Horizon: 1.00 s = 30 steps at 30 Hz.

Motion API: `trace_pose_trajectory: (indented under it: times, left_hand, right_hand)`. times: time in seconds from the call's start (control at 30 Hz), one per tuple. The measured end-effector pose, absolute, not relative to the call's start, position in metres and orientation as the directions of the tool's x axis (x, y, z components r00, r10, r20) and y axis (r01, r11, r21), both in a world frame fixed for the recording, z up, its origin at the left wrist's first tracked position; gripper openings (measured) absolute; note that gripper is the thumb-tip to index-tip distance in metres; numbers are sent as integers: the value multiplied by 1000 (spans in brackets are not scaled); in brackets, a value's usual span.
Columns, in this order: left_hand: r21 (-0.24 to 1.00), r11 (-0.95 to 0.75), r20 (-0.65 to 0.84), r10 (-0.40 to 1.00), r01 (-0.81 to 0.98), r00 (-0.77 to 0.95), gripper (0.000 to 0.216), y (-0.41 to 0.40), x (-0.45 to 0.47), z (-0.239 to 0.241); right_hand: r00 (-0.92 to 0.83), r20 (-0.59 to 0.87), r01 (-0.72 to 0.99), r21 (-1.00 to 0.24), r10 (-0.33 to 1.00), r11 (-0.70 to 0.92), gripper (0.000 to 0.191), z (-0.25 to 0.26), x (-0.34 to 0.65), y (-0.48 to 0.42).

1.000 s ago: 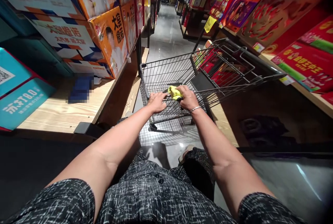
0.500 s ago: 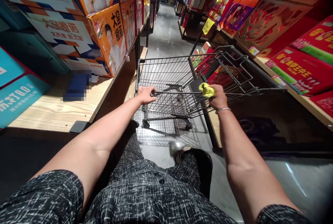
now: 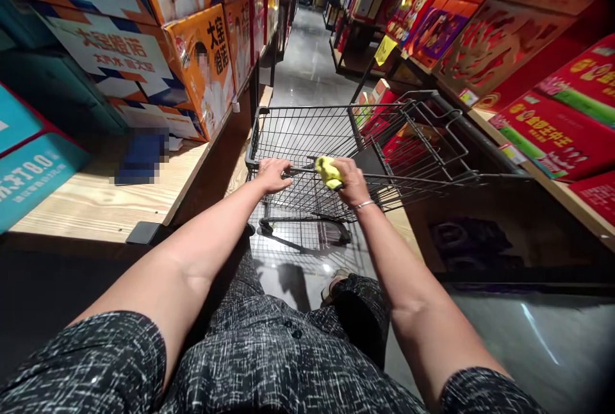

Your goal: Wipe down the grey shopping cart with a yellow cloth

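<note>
A black wire shopping cart (image 3: 307, 120) stands sideways in front of me, its handle end to the right. My left hand (image 3: 273, 176) grips its near top rail close to the left corner, with the thumb on my side of the rail. My right hand (image 3: 353, 182) is closed round a crumpled yellow cloth (image 3: 329, 172), which lies against the same rail near the rail's middle. The cloth has dark patches, and part of it is hidden under my fingers. Through the mesh, the cart's lower frame and the floor show.
At the left, orange and white cartons (image 3: 202, 68) are stacked on a wooden shelf (image 3: 96, 206), with a dark blue item (image 3: 139, 154) near its edge. Red gift boxes (image 3: 542, 129) fill the right shelf, close to the cart's handle (image 3: 461, 119). A grey-floored aisle (image 3: 310, 49) runs ahead.
My right hand has slid left along the near rail with the yellow cloth, closer to my left hand. The left hand keeps its place at the rail. The cart has barely shifted.
</note>
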<state>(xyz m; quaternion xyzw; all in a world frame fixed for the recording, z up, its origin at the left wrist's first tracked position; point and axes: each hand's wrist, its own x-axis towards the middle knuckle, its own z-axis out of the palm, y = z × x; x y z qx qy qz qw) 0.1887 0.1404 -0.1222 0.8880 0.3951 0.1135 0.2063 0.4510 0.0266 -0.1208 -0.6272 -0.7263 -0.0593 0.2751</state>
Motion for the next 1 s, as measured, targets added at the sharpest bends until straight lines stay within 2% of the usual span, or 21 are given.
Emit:
trace_pose_trajectory:
  times: [0.17, 0.27, 0.43, 0.53, 0.63, 0.7, 0.8, 0.9, 1.0]
  left_hand:
    - [466, -597, 42, 752, 653, 658, 34, 149, 183, -118]
    - [462, -568, 9, 771, 681, 637, 34, 149, 185, -114]
    - [494, -635, 3, 685, 594, 729, 43, 144, 200, -105]
    - [579, -581, -45, 677, 571, 735, 55, 145, 204, -100]
    - [634, -517, -85, 693, 576, 716, 74, 146, 202, -95]
    - [653, -494, -93, 700, 574, 708, 79, 145, 200, -93]
    - [660, -496, -80, 701, 564, 709, 82, 142, 199, -93]
    - [648, -514, -59, 702, 562, 709, 80, 140, 202, -96]
    - [637, -520, -60, 702, 568, 710, 76, 139, 204, -98]
  right_hand:
    - [46, 558, 969, -226, 829, 98, 45, -113, 553, -24]
    - [118, 617, 976, -218, 778, 25, 43, -114, 574, -42]
    - [115, 686, 981, -193, 719, 27, 43, -135, 522, -23]
    - [95, 734, 985, -165, 672, 42, 42, -158, 467, 2]
    - [93, 783, 991, -134, 615, 21, 30, -184, 421, 21]
    - [101, 774, 990, -138, 625, 11, 26, -203, 400, 28]
    - [106, 642, 981, -193, 759, 27, 27, -239, 378, 31]
    - [71, 347, 962, -273, 935, 29, 31, -281, 363, 24]
    - [33, 121, 945, -328, 992, 9, 30, -316, 355, 11]
